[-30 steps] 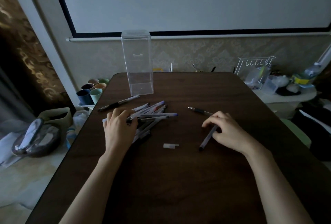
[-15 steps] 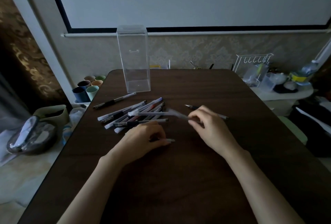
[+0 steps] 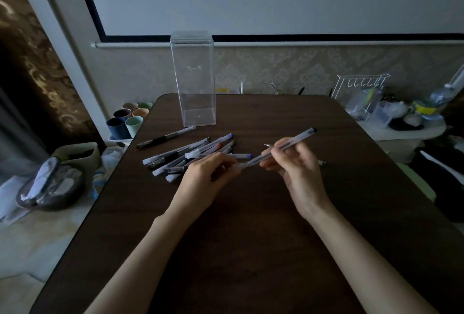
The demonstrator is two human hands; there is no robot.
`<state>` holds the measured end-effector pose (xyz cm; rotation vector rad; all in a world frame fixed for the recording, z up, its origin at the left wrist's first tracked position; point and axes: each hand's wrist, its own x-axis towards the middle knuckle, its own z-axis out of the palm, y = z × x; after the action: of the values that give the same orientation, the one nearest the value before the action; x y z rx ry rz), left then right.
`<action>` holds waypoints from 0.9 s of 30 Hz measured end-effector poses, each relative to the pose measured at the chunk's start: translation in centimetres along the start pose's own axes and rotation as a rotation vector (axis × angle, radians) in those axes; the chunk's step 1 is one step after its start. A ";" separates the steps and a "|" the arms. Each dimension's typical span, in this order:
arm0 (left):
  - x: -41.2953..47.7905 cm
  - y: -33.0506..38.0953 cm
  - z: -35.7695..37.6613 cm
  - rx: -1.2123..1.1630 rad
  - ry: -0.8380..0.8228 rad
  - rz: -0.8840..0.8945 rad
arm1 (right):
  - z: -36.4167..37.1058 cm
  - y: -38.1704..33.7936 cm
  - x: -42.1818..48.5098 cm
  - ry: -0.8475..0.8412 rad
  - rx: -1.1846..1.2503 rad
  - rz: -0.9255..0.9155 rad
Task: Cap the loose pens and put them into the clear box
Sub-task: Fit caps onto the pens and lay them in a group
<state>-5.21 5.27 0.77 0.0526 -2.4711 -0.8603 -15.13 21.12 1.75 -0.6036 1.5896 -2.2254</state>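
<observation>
Clear cap [image 3: 240,165] is off the counter [image 3: 251,238] now, pinched in left hand [image 3: 208,175], meeting the pen [image 3: 297,138] gripped by right hand [image 3: 293,165]. Capping underway, I'd say.

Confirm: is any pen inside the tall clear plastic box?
No, the tall clear plastic box shows nothing inside; the loose pens lie piled on the dark wooden table in front of it.
</observation>
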 end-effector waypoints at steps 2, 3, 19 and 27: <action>0.0 0.0 0.1 -0.002 0.001 0.032 | 0.1 0.1 -0.1 -0.007 -0.009 0.019; 0.1 -0.1 0.1 0.001 -0.006 0.041 | 0.1 0.1 -0.1 -0.016 -0.020 0.026; 0.0 1.1 1.7 0.036 -0.122 0.006 | 0.8 0.6 -0.4 0.083 -0.099 0.048; -0.1 1.4 1.6 -0.057 -0.104 -0.054 | 1.2 0.9 -0.2 0.071 -0.121 0.027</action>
<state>-5.67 7.31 0.50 0.0563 -2.5504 -0.9783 -14.26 19.97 1.17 -0.5379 1.7675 -2.1649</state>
